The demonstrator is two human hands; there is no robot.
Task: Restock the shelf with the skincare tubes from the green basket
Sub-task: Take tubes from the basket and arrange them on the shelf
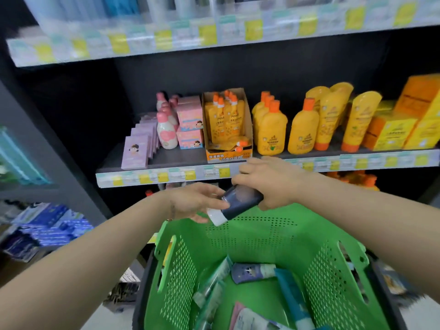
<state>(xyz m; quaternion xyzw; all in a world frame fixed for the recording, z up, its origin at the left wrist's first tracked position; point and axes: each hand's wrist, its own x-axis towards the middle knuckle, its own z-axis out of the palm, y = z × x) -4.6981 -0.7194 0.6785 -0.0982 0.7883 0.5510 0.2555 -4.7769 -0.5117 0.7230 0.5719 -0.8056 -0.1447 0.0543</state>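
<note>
A dark navy skincare tube [239, 203] with a white cap hangs above the far rim of the green basket [333, 265]. My right hand [264, 179] grips its upper end. My left hand [197, 201] touches its cap end from the left, fingers stretched along it. Several more tubes [252, 272] lie in the bottom of the basket. The shelf [171, 160] in front has a bare patch between the purple boxes and the cardboard display box.
The shelf holds purple boxes [135, 151], pink bottles [166, 129], pink cartons [190, 122], a cardboard display box of orange pouches [226, 122] and yellow bottles [271, 129] to the right. Another shelf [214, 32] runs above. Blue packs [47, 222] sit low on the left.
</note>
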